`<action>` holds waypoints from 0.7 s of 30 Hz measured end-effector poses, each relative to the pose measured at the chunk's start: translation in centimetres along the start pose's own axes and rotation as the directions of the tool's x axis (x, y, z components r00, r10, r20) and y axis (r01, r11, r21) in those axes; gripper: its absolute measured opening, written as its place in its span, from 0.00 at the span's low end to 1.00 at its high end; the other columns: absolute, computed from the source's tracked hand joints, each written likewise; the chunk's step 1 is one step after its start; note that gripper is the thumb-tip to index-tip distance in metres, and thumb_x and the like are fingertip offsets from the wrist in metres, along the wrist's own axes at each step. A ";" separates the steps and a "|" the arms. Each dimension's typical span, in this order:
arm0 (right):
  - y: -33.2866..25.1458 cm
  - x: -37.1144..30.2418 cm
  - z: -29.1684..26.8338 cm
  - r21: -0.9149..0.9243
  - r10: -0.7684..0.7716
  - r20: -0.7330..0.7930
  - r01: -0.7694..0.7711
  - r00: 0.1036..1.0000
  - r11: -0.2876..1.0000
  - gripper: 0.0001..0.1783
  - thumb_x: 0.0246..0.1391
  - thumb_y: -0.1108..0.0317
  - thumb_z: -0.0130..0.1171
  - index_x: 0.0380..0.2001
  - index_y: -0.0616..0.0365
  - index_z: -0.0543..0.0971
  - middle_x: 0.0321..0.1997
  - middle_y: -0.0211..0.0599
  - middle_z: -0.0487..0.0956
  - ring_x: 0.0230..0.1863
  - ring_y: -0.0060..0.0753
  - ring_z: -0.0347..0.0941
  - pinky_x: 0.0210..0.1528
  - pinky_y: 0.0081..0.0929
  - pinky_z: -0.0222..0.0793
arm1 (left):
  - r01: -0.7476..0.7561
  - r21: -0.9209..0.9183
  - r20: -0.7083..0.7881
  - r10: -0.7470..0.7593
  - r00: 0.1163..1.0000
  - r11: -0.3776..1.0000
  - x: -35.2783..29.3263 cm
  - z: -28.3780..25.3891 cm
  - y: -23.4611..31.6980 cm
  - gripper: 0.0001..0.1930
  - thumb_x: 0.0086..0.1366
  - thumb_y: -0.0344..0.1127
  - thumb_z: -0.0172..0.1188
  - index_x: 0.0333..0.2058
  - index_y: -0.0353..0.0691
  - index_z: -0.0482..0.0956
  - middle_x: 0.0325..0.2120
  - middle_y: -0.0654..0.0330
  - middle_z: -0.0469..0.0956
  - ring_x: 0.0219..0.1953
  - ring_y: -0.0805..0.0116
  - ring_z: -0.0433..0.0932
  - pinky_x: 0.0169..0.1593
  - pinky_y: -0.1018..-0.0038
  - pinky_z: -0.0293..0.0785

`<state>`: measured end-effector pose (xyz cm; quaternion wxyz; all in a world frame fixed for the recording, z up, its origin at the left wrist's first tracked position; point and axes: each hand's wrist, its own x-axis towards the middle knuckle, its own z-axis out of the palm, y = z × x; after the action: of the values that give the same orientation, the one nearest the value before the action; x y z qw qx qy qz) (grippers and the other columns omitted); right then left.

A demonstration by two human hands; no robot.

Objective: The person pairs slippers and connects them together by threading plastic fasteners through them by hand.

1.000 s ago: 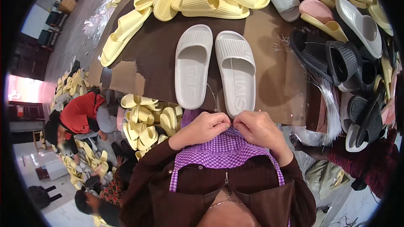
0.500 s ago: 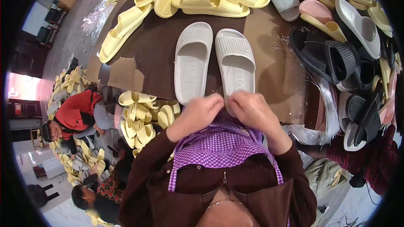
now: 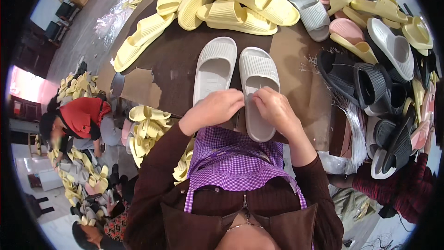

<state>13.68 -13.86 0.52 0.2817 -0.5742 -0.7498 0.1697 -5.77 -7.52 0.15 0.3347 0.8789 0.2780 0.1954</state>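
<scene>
Two pale grey slide slippers lie side by side on the brown cardboard tabletop (image 3: 175, 81), toes pointing away from me. My left hand (image 3: 219, 107) is over the heel half of the left slipper (image 3: 215, 62), its thumb and fingers pinched together. My right hand (image 3: 276, 111) covers part of the right slipper (image 3: 261, 127), fingertips also pinched, above the inner edge of its footbed. The fingertips of both hands face each other across the gap between the slippers. Anything thin between them is too small to make out.
Yellow slippers (image 3: 238, 18) are heaped at the table's far side. Black slippers (image 3: 356, 74) and a bundle of clear plastic strands (image 3: 349, 129) lie at the right. More yellow slippers (image 3: 150, 129) sit left of the table. A person in red (image 3: 83, 115) bends among floor piles.
Both hands have moved from the heel ends farther up over the slippers, and slightly apart. The whole view has shifted, so the table appears lower. The person in red has shifted posture.
</scene>
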 end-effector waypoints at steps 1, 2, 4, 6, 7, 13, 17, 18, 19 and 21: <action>0.1 0.0 0.0 0.013 0.010 0.022 -0.010 1.000 1.000 0.06 0.50 0.72 0.52 0.29 0.62 0.76 0.30 0.47 0.75 0.34 0.53 0.72 0.36 0.41 0.69 | 0.014 0.005 0.035 -0.014 0.999 1.000 -0.3 0.1 0.2 0.08 0.60 0.35 0.51 0.30 0.37 0.74 0.26 0.48 0.75 0.31 0.48 0.74 0.34 0.63 0.70; 0.1 -0.1 0.0 0.026 0.020 0.045 -0.021 0.999 0.999 0.06 0.50 0.72 0.52 0.30 0.61 0.76 0.30 0.47 0.75 0.34 0.53 0.72 0.36 0.41 0.69 | 0.028 0.011 0.070 -0.029 0.997 1.000 -0.5 0.2 0.3 0.08 0.60 0.36 0.51 0.30 0.37 0.74 0.26 0.49 0.75 0.31 0.49 0.75 0.34 0.63 0.70; 0.3 -0.2 -0.1 0.047 0.008 0.063 -0.011 0.998 0.999 0.06 0.50 0.72 0.52 0.30 0.62 0.76 0.30 0.48 0.75 0.34 0.53 0.72 0.36 0.40 0.68 | 0.046 0.016 0.098 -0.048 0.994 0.999 -0.4 0.1 0.3 0.08 0.60 0.36 0.51 0.30 0.37 0.74 0.26 0.49 0.75 0.31 0.49 0.75 0.34 0.64 0.69; 0.2 -0.2 0.0 0.097 -0.028 0.106 0.018 0.994 0.995 0.06 0.49 0.72 0.52 0.30 0.62 0.76 0.30 0.48 0.76 0.34 0.53 0.73 0.36 0.39 0.68 | 0.067 -0.212 0.227 -0.018 0.974 0.975 0.1 -1.0 0.3 0.09 0.59 0.36 0.49 0.26 0.36 0.72 0.20 0.53 0.72 0.26 0.57 0.73 0.31 0.66 0.68; 0.1 -0.2 -0.1 0.100 -0.046 0.115 0.034 0.992 0.994 0.06 0.49 0.72 0.52 0.30 0.62 0.76 0.30 0.48 0.76 0.34 0.53 0.73 0.36 0.39 0.68 | 0.083 -0.322 0.282 0.012 0.959 0.943 0.4 -1.4 0.1 0.10 0.58 0.36 0.49 0.24 0.35 0.71 0.17 0.55 0.71 0.23 0.60 0.72 0.29 0.68 0.67; -0.5 -0.8 -1.2 0.143 0.036 0.170 -0.060 0.985 0.988 0.06 0.49 0.72 0.53 0.29 0.63 0.76 0.29 0.49 0.76 0.33 0.51 0.73 0.35 0.37 0.68 | 0.345 -0.639 0.512 0.045 0.858 0.688 1.3 -0.5 -2.1 0.09 0.58 0.33 0.46 0.21 0.37 0.68 0.14 0.68 0.63 0.18 0.79 0.61 0.22 0.79 0.58; -0.8 -0.7 -1.7 0.136 0.030 0.171 -0.054 0.985 0.989 0.06 0.49 0.72 0.53 0.29 0.63 0.76 0.29 0.49 0.76 0.32 0.51 0.74 0.34 0.37 0.68 | 0.440 -0.705 0.527 -0.005 0.850 0.555 0.9 -0.7 -1.8 0.09 0.59 0.32 0.45 0.20 0.39 0.66 0.15 0.72 0.60 0.18 0.84 0.56 0.20 0.83 0.52; -0.8 -0.7 -1.7 0.135 0.016 0.172 -0.040 0.985 0.990 0.06 0.49 0.72 0.53 0.29 0.63 0.76 0.29 0.48 0.76 0.32 0.50 0.74 0.34 0.36 0.68 | 0.464 -0.715 0.529 -0.029 0.848 0.523 0.7 -1.0 -1.5 0.09 0.60 0.31 0.45 0.21 0.40 0.66 0.16 0.72 0.59 0.18 0.84 0.55 0.20 0.83 0.51; -0.7 -0.8 -1.7 0.136 0.020 0.173 -0.044 0.985 0.990 0.06 0.49 0.72 0.53 0.29 0.63 0.76 0.29 0.48 0.76 0.32 0.50 0.74 0.34 0.36 0.68 | 0.486 -0.723 0.532 -0.054 0.845 0.490 0.5 -1.2 -1.2 0.09 0.61 0.31 0.46 0.21 0.40 0.65 0.16 0.72 0.58 0.18 0.84 0.54 0.21 0.84 0.49; -0.7 -1.0 -1.6 0.145 0.016 0.160 -0.039 0.987 0.989 0.06 0.49 0.73 0.53 0.29 0.63 0.76 0.29 0.48 0.76 0.31 0.50 0.74 0.34 0.36 0.69 | 0.507 -0.729 0.536 -0.078 0.841 0.459 -0.1 -1.3 -0.6 0.10 0.62 0.31 0.46 0.21 0.40 0.65 0.16 0.72 0.58 0.18 0.84 0.54 0.20 0.84 0.49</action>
<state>14.33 -15.09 1.93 0.2606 -0.5468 -0.7471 0.2738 -6.77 -6.59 0.65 0.8017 0.5554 0.2164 0.0449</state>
